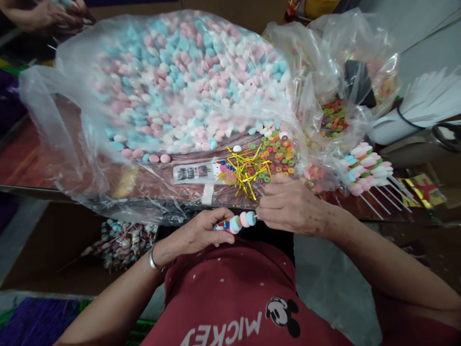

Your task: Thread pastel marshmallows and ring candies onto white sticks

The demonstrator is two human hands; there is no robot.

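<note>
A skewer of pink and pale-blue marshmallows (247, 219) is held roughly level above the lap, just off the near edge of the dark reddish-brown counter (16, 156), its left end in a small printed clear-plastic sleeve (226, 224). The step in hand looks like fitting candy and sleeve together. To do it well, hold the sleeve's mouth round and in line with the stick, ease the pieces in with small, even pushes, and squeeze lightly, since the marshmallows probably dent easily and the thin film could tear at a corner. The left hand (205, 230) grasps the sleeved end, thumb on the near side and fingers behind; its forearm comes in from the lower left, a silver metal bangle (151, 255) at the wrist. The right hand (290, 206) is turned palm down, fingers curled in and apparently pinching the bare end of the stick, though the fingertips are hidden; its forearm slopes in from the right. Beyond them on the counter, a loose pile of shiny gold twist ties (248, 175) lies near the right hand, within easy reach for closing.
</note>
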